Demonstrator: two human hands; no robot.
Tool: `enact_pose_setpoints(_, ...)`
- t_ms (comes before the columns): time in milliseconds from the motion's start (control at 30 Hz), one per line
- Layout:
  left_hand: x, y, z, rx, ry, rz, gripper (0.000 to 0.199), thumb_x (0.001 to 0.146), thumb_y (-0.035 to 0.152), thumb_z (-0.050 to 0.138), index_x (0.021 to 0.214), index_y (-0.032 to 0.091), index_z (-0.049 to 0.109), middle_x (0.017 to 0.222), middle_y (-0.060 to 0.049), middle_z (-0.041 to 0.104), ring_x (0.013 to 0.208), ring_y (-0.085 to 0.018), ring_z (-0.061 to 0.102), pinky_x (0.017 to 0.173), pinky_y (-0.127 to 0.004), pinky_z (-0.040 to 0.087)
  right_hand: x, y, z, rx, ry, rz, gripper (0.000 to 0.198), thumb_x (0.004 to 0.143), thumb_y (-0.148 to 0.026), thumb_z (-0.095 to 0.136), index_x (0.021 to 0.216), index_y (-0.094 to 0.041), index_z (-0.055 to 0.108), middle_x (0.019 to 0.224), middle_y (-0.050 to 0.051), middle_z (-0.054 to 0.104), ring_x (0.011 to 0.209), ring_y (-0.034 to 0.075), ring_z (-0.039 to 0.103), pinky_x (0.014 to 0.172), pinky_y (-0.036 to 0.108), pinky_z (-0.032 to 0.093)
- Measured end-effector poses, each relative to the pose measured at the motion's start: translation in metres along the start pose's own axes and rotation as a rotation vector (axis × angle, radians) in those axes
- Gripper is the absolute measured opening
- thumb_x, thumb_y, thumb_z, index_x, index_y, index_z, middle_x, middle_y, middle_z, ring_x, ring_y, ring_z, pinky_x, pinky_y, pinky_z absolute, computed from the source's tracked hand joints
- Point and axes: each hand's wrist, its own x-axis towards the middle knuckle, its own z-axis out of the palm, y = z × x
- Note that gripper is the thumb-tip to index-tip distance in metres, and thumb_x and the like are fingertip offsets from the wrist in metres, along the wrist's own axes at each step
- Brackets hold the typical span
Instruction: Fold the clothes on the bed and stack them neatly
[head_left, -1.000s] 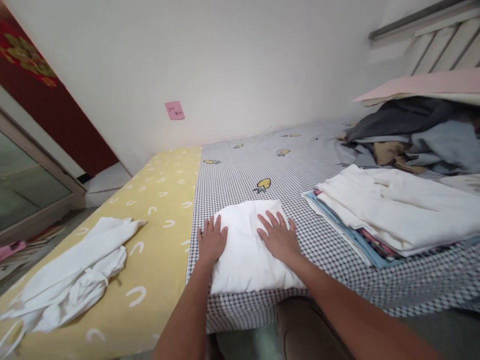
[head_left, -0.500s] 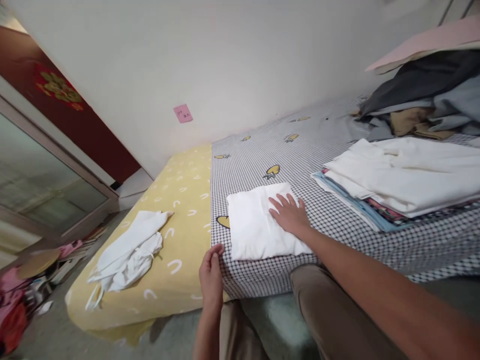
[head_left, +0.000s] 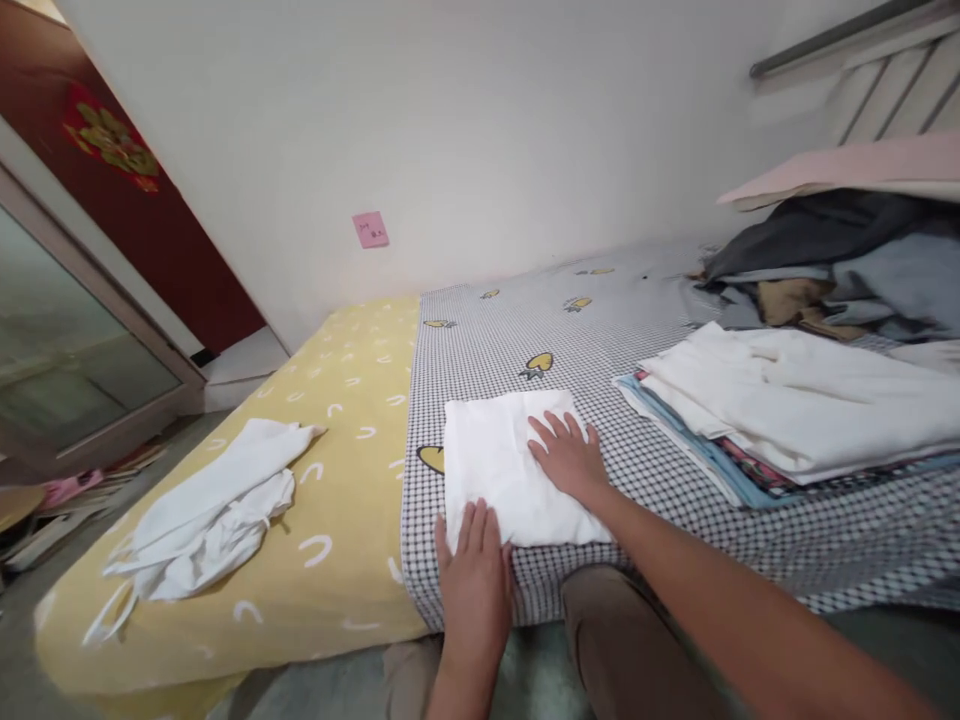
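Currently both hands are flat on the folded white cloth [head_left: 510, 470], which lies on the checked sheet [head_left: 675, 500] at the bed's near edge, just right of the seam with the yellow sheet [head_left: 337, 500].

Right hand [head_left: 568, 457]: palm down on the cloth's right half, fingers spread slightly apart, pressing and gripping nothing. Left hand [head_left: 474, 575]: palm down on the near-left corner, fingers close together and pointing away from the body, heel over the bed edge. Can't tell for sure whether the left thumb hooks under the hem; it is hidden by the hand.

Orientation: the cloth is a rough rectangle whose long axis runs near-to-far, from the bed edge toward the wall [head_left: 487, 130], skewed a little clockwise. The far edge sits just short of the yellow heart print [head_left: 538, 363]; the near edge is almost flush with the mattress edge.

My read on doing this step well: keep the right palm as the anchor and sweep the left flat outward from the centre so trapped air and creases leave at the edges. Keep pressure even, or the layers will shear and the corners go out of square.

Nearby: a crumpled white garment [head_left: 202, 510] on the yellow sheet, well apart; a stack of folded laundry [head_left: 795, 410] to the right, near but not touching.
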Motion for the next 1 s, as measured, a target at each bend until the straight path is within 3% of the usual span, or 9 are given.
enact_pose_setpoints(200,0.024,0.011,-0.003,-0.114,0.274,-0.074,0.016,0.089,0.026,0.059,0.085,0.024,0.075,0.11,-0.013,0.077,0.112,-0.034,0.068,0.125,-0.066,0.002,0.0,-0.002,-0.001,-0.011,0.018,-0.004,0.057,0.104,-0.051,0.027,0.159,-0.036,0.036,0.168,-0.001,0.031,0.154,0.033,0.023,0.12,0.063,0.019)
enact_pose_setpoints(333,0.06,0.043,-0.005,0.015,0.4,0.037,0.027,0.094,0.021,0.05,0.109,0.023,0.073,0.133,-0.013,0.069,0.127,-0.031,0.061,0.125,-0.067,0.01,0.0,-0.002,-0.001,-0.009,0.024,-0.004,0.057,0.104,-0.051,0.027,0.158,-0.036,0.036,0.168,-0.001,0.031,0.154,0.032,0.022,0.12,0.063,0.017)
enact_pose_setpoints(500,0.09,0.05,0.027,0.313,0.26,0.372,0.041,0.1,0.019,0.041,0.134,0.017,0.063,0.156,-0.011,0.051,0.148,-0.025,0.042,0.124,-0.054,0.033,0.0,0.0,0.001,0.048,0.003,-0.018,0.055,0.105,-0.045,0.029,0.159,-0.037,0.036,0.169,-0.001,0.029,0.155,0.032,0.018,0.121,0.063,0.014)
enact_pose_setpoints(600,0.092,0.036,0.047,0.383,0.139,0.283,0.045,0.103,0.028,0.038,0.143,0.018,0.055,0.152,-0.008,0.054,0.144,-0.026,0.047,0.121,-0.059,0.036,0.002,-0.001,0.003,0.159,0.045,-0.006,0.054,0.103,-0.043,0.039,0.155,-0.035,0.043,0.167,0.001,0.033,0.155,0.032,0.018,0.122,0.063,0.008)
enact_pose_setpoints(667,0.09,0.03,0.054,0.41,0.118,0.202,0.047,0.104,0.031,0.034,0.147,0.018,0.05,0.153,-0.007,0.052,0.146,-0.027,0.045,0.121,-0.063,0.035,0.007,0.0,0.004,0.355,0.084,0.014,0.05,0.098,-0.042,0.051,0.147,-0.034,0.055,0.164,0.001,0.04,0.155,0.032,0.019,0.123,0.061,0.004)
enact_pose_setpoints(733,0.089,0.027,0.056,0.433,0.108,0.197,0.048,0.104,0.031,0.033,0.149,0.019,0.047,0.156,-0.007,0.048,0.148,-0.027,0.042,0.121,-0.063,0.032,0.015,0.006,0.002,0.773,0.122,0.081,0.039,0.088,-0.039,0.064,0.127,-0.032,0.07,0.153,0.002,0.054,0.153,0.031,0.024,0.124,0.058,0.006)
enact_pose_setpoints(833,0.091,0.026,0.057,0.449,0.106,0.2,0.049,0.104,0.031,0.035,0.151,0.019,0.044,0.158,-0.009,0.045,0.148,-0.029,0.041,0.121,-0.064,0.031,0.023,0.029,-0.006,1.415,0.205,0.215,0.028,0.081,-0.046,0.068,0.101,-0.028,0.075,0.127,0.006,0.071,0.137,0.03,0.049,0.116,0.052,0.035)
enact_pose_setpoints(900,0.094,0.025,0.058,0.449,0.109,0.191,0.05,0.103,0.032,0.035,0.152,0.02,0.042,0.158,-0.009,0.044,0.148,-0.03,0.041,0.121,-0.065,0.03,0.019,0.049,-0.012,1.592,0.284,0.268,0.035,0.084,-0.056,0.062,0.102,-0.028,0.071,0.118,0.007,0.072,0.12,0.027,0.061,0.101,0.048,0.05)
enact_pose_setpoints(1000,0.097,0.023,0.059,0.461,0.092,0.176,0.052,0.104,0.034,0.034,0.153,0.018,0.04,0.16,-0.01,0.041,0.15,-0.03,0.039,0.122,-0.065,0.03,0.001,0.072,-0.016,1.814,0.362,0.317,0.037,0.083,-0.057,0.063,0.106,-0.028,0.065,0.106,0.006,0.071,0.1,0.022,0.067,0.085,0.039,0.057)
